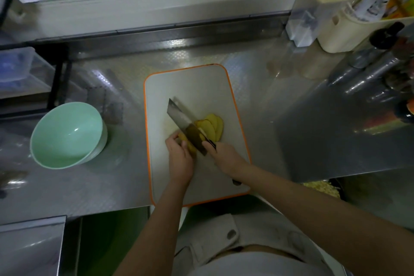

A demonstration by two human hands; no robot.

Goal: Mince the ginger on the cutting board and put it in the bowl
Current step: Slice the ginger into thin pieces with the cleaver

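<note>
Left hand (180, 157): fingers pinch the ginger (190, 144), just beside the cleaver (183, 122).
Right hand (224, 155): fingers wrapped round its handle.
Risk: a blade this close could nick the fingertips if the ginger rolls.

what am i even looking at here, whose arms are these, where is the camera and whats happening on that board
There is no machine here. This is one picture from a wide-angle camera worn on a person's head, looking down at their own two arms. The left hand holds a ginger piece steady on the orange-edged cutting board. The right hand grips a broad knife, its blade against the ginger. Cut ginger slices lie fanned on the board to the blade's right. An empty green bowl stands on the metal counter, left of the board and apart from it. Containers stand at the back right.
</note>
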